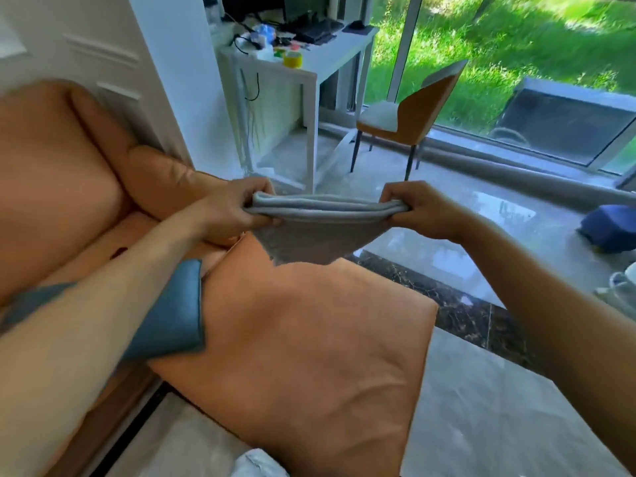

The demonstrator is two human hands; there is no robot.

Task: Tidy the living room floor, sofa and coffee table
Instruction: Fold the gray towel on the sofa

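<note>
A grey folded cloth [320, 218] was held in the air between both hands, its top edge pulled straight, above the far corner of an orange cushion [309, 356]. The left hand [234, 211] gripped the cloth's left end: fingers [260, 187] curled over the stacked folds, thumb underneath, the layers pinched between. The right hand [418, 208] gripped the right end the same way, fingers [395, 192] curled over the top and thumb pressed up from below. Several layers showed along the top edge between the two grips. The lower part hung down in a tapering flap towards the cushion's far edge; contact there could not be told.

The orange cushion lay in the foreground, partly out over the floor [481, 407], which was pale glossy stone with a dark marbled band. A blue cushion [168, 315] sat at its left edge, under the left forearm. The orange sofa [51, 184] ran along the left. Beyond the hands stood a white table [309, 77] carrying a keyboard [318, 32], cables, a yellow roll [292, 59] and small clutter too blurred to name. An orange-backed chair [406, 115] stood near it, by a large window [516, 46] with grass outside. A dark blue object [609, 228] lay on the floor at right, well apart from the hands
</note>
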